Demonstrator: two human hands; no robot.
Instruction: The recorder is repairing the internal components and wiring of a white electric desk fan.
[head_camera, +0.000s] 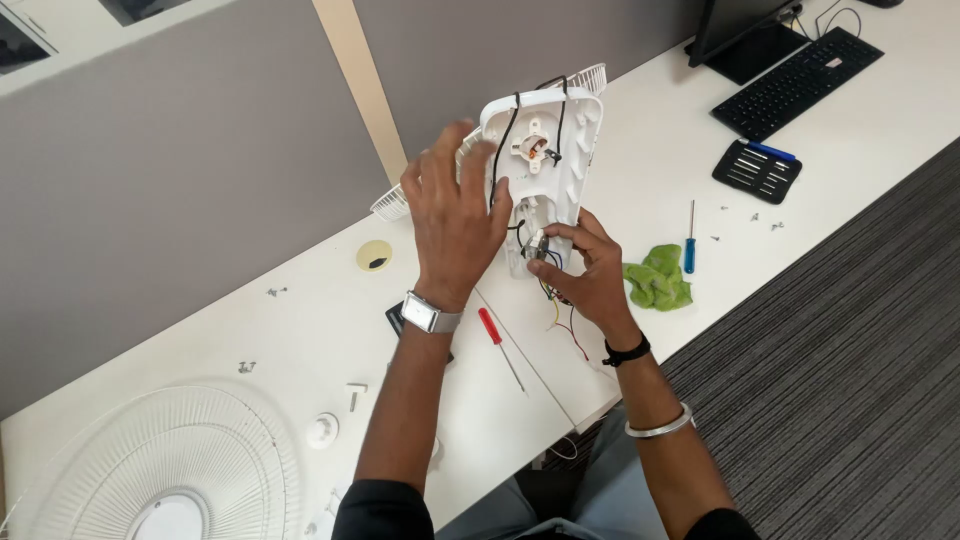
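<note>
We record the left hand (455, 215), fingers spread, palm laid flat against the side of a white plastic housing (545, 160) and steadying it upright above the worktop (300, 330); a silver watch (428, 313) sits on that wrist; we record the right hand (585, 265), fingers drawn together, pinching a small metal part (537, 245) at the lower end of the housing, where coloured wires (565, 320) in yellow, red and black hang loose below the palm; a black band (627, 351) and a metal bangle (660, 425) ring that forearm.

Housing: open side facing us, a round socket with copper windings in its upper half, two black wires (505, 140) running down its face; behind it, touching, a white wire grille (590, 78).

Near the hands, on the worktop: a red-handled screwdriver (497, 340) just below and between the wrists; a crumpled green cloth (658, 279) just right of the right hand; a blue-handled screwdriver (690, 245) beside the cloth; a black case of bits (757, 170) further right; a black keyboard (797, 80) at the far corner; loose screws (752, 212) scattered near the case.

Well to the left: a second white fan grille (160, 460) lying flat; a small white knob (322, 430) beside it; a round yellowish disc (374, 256) near the partition.
</note>
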